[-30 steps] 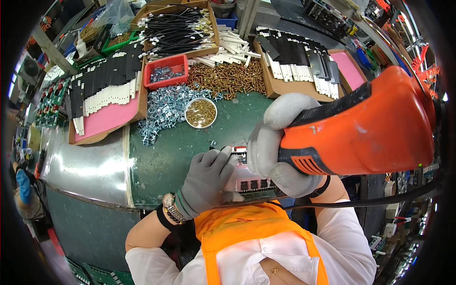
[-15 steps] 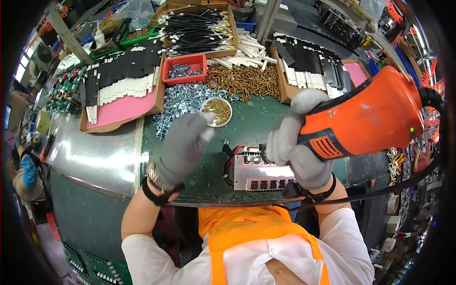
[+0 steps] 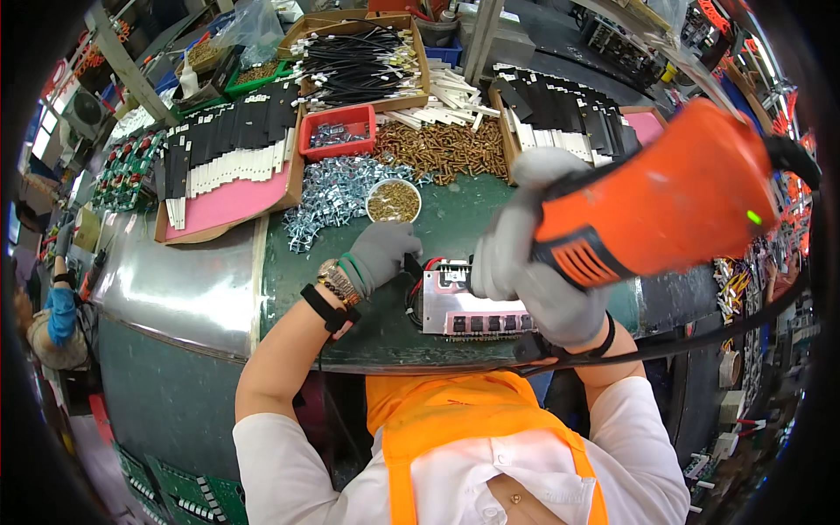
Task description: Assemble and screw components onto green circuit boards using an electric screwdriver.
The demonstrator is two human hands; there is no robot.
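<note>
My right hand [image 3: 547, 254], in a grey glove, is wrapped round an orange and black power screwdriver [image 3: 656, 210]. The tool lies tilted, its cable at the upper right and its front end hidden behind my fingers. Below it a silver metal plate [image 3: 437, 306] with a row of black components lies flat at the bench's near edge. Red and black wires [image 3: 412, 293] come off the plate's left end. My left hand [image 3: 382, 252], gloved too, is closed with its fingertips at these wires; what they pinch is hidden. Just beyond it stands a round white dish [image 3: 394, 200] of small brass-coloured screws.
Loose silver clips [image 3: 328, 192] and brass-coloured fasteners [image 3: 455, 150] lie in heaps beyond the dish. A red bin [image 3: 338, 131] and a box of black cables [image 3: 360, 66] stand behind. Boxes of black and white strips [image 3: 232, 144] flank them. The tool's black cable [image 3: 691, 343] crosses at right.
My left hand has moved from beside the screw dish down and right to the plate's wires. My right hand and the screwdriver have shifted slightly left, with the tool blurred by motion.
</note>
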